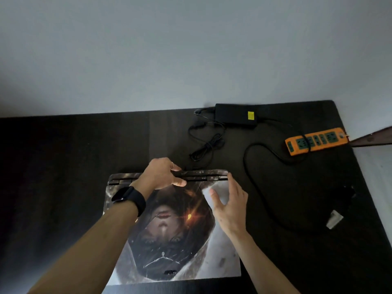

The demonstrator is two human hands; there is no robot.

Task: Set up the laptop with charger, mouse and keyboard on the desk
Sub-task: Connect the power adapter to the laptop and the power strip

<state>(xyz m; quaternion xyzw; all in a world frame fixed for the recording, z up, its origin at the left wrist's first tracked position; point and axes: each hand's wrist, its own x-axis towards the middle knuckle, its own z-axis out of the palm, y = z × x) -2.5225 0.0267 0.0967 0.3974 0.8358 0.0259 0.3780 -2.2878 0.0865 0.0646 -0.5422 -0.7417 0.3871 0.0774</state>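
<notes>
Closed laptop (176, 236) flat on the dark table (63, 166), printed lid skin facing up. Long axis runs 9 to 3 o'clock. Hinge strip is on the far edge at 12, so the opening lip sits at 6, nearest the person.

Left grip (161, 174), black smartwatch (127, 197) on the wrist: fingers curled over the rear hinge edge near its middle, thumb down on the lid. It has hold of the laptop's back edge.

Right grip (229, 206): fingers straight, palm laid flat on the lid's far right corner, holding nothing.

Charger brick (234, 115) lies at 12 to 1 o'clock from the laptop, against the wall. Its thin lead (206, 145) is bundled between brick and hinge, just beyond the left grip. Orange power strip (316, 141) at 2 o'clock, well apart.

Dark lump with a pale tag (339, 200) at 3 o'clock, too dim to identify. No keyboard in view.

Judgement: both grips are at the hinge end. Squaring the laptop works from here. Raising the lid means coming round to 6. The lead is nearer the left grip.
</notes>
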